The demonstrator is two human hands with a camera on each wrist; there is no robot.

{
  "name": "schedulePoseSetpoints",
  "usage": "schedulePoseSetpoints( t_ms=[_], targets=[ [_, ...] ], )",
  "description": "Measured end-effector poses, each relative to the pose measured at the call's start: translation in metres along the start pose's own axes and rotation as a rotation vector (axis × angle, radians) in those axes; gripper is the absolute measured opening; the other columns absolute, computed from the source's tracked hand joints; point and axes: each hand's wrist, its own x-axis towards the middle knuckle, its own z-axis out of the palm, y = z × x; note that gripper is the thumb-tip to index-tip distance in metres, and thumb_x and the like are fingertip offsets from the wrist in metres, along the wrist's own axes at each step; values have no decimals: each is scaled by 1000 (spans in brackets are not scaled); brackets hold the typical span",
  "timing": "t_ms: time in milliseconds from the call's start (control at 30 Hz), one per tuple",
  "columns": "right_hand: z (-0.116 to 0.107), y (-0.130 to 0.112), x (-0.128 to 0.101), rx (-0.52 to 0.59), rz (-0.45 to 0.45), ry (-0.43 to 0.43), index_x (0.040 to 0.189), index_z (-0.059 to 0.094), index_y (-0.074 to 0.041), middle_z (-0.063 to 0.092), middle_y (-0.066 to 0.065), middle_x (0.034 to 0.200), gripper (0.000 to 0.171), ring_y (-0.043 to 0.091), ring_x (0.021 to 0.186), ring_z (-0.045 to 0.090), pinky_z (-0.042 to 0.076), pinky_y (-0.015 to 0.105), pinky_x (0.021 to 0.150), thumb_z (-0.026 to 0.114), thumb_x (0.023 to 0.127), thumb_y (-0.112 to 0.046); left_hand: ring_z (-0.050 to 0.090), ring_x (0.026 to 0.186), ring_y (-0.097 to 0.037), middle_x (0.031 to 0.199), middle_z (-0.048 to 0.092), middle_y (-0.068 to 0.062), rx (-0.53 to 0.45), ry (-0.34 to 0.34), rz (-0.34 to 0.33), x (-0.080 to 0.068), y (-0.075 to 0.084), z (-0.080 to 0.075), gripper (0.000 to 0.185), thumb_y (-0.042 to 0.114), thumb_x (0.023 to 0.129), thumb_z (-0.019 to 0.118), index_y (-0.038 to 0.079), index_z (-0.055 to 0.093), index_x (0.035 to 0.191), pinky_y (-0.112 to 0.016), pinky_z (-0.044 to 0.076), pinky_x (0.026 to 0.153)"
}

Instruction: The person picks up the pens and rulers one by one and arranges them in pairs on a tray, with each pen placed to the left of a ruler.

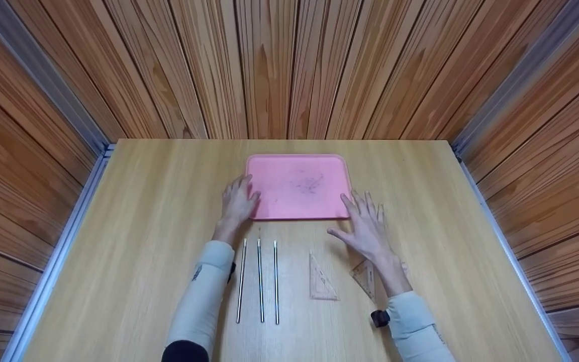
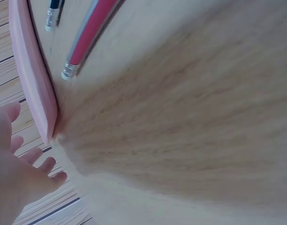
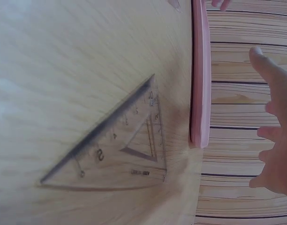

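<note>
A pink tray (image 1: 297, 188) lies at the far middle of the table. My left hand (image 1: 237, 201) is by its left edge, fingers extended; in the left wrist view this hand (image 2: 21, 164) is beside the tray's corner (image 2: 38, 79). At the right front corner my right hand (image 1: 367, 229) spreads its fingers, the index fingertip over the rim. Whether either hand touches the tray I cannot tell. Nothing is held. Nearer me lie three pencils: a left one (image 1: 241, 281), a middle one (image 1: 261, 281) and a right one (image 1: 276, 281).
One clear triangular set square (image 1: 322, 281) lies right of the pencils. A second set square (image 1: 365, 277) is partly under my right forearm. Wooden panels (image 1: 269, 70) rise behind the table (image 1: 169, 201), and metal rails (image 1: 58, 251) run along its sides.
</note>
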Motion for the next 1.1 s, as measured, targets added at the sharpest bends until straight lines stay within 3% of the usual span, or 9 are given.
schedulePoseSetpoints(
  t_ms=[333, 600, 800, 967, 1100],
  targets=[
    [3, -5, -4, 7, -21, -5, 156, 32, -20, 26, 15, 163, 96, 47, 150, 14, 3, 68, 117, 75, 79, -58, 45, 135, -31, 146, 47, -14, -117, 18, -48, 10, -3, 6, 54, 24, 101, 55, 12, 39, 151, -46, 40, 112],
    [9, -21, -5, 14, -56, 9, 154, 35, -20, 28, 12, 162, 95, 43, 151, 15, 8, 69, 117, 76, 78, -57, 42, 141, -30, 149, 46, -15, -266, 33, -115, 19, -2, 2, 52, 1, 100, 49, 7, 39, 151, -43, 35, 116],
    [15, -33, -7, 6, -90, -1, 154, 36, -20, 27, 10, 163, 94, 40, 152, 14, 6, 68, 117, 75, 79, -59, 54, 127, -26, 136, 59, -13, -357, 42, -182, 24, -3, 2, 54, -9, 94, 47, 9, 48, 145, -41, 43, 109],
    [20, -43, -8, -9, -134, 3, 154, 36, -19, 30, 11, 162, 93, 40, 152, 16, 7, 66, 118, 73, 79, -60, 58, 118, -27, 125, 64, -16, -394, 51, -218, 29, -7, -1, 46, -7, 91, 50, 2, 58, 135, -38, 47, 103],
    [23, -52, -9, -23, -158, -6, 154, 36, -18, 31, 11, 161, 93, 39, 152, 17, 6, 64, 119, 70, 80, -62, 58, 106, -26, 115, 65, -18, -454, 64, -252, 32, -12, -4, 40, -8, 88, 55, -3, 64, 127, -32, 50, 90]
  ],
)
